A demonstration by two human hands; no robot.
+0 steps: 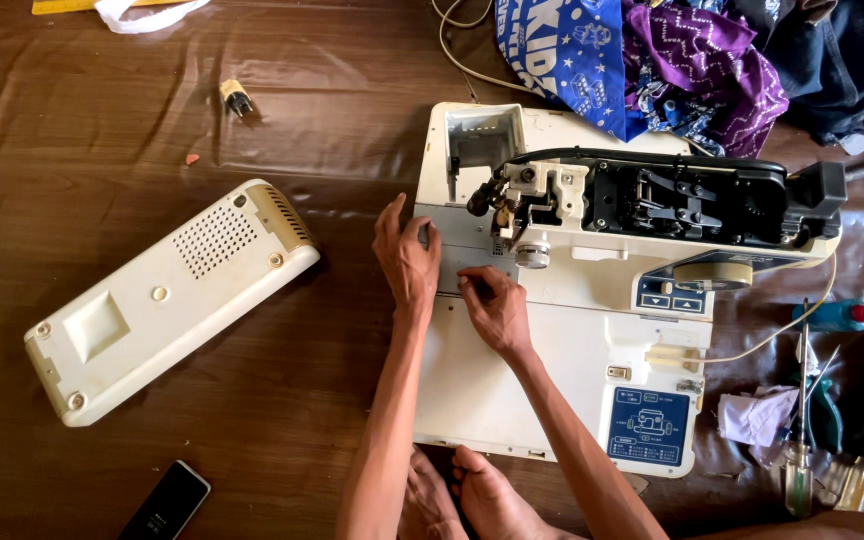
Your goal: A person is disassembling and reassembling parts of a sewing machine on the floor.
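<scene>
Brown plastic-covered floor: left hand (407, 262) flat, steadying sewing machine (572, 300); right hand (495, 310) pinches something small, unidentifiable; best kept steady.

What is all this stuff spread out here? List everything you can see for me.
sewing machine: 1, cream with its black inner works exposed, centre right
removed cover panel: 1, cream, lying left of the machine
phone: 1, black, bottom left
plug: 1, dark with a pale part, upper left
fabric pile: several pieces, blue, purple and dark, top right
screwdrivers: a few, clear and green handles, right edge
crumpled cloth: 1, pale lilac, beside the tools
table cover: 1, brown, glossy, under everything
left hand: 1, resting on the machine's bed
right hand: 1, fingertips pressed to the bed, beside the left
feet: 2, bare, bottom centre
</scene>
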